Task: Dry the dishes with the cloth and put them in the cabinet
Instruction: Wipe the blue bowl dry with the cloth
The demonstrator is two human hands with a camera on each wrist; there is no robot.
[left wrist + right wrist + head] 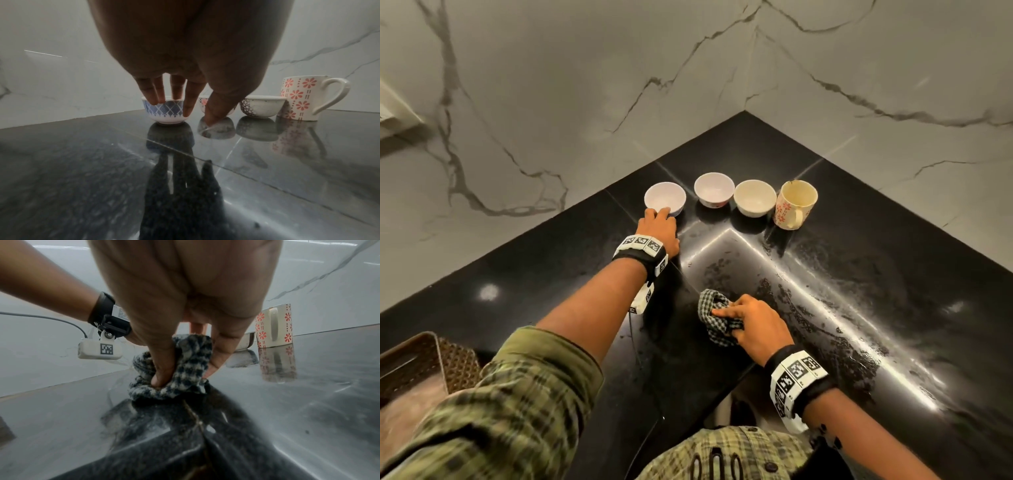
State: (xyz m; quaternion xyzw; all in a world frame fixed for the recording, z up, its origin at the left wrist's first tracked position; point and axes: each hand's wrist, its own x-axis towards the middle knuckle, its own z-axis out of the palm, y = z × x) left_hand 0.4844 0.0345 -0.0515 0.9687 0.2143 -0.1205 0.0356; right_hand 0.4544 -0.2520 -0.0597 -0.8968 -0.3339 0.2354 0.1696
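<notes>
On the far left, at the near edge of the black counter (544,274), sat a brown tray (410,356). Next came the left hand (657,228). It reached out to the blue bowl (165,112), the first dish in the row. Its fingers (154,92) were bent over the near rim and touched it, but the thumb stood apart from the bowl, so it was not a full grip. The bowl sat on the counter, mouth up.

To the right stood the flower bowl (714,189), then the dotted bowl (754,198), then the mug (795,204). All stood in one line near the wall corner, each just beside the next.

Nearer the person, the right hand (751,329) squeezed the checked cloth (717,317) into a ball, with fingers and thumb curled tight around it.

What could go wrong? The counter looked wet and shiny, so the bowl could slip from a weak rim hold. The bowls stood close, so a tilt might bump the flower bowl.

The bowls were round, with no long side, and all opened upward. The mug stood upright, tall way up. Its handle pointed toward the person.
</notes>
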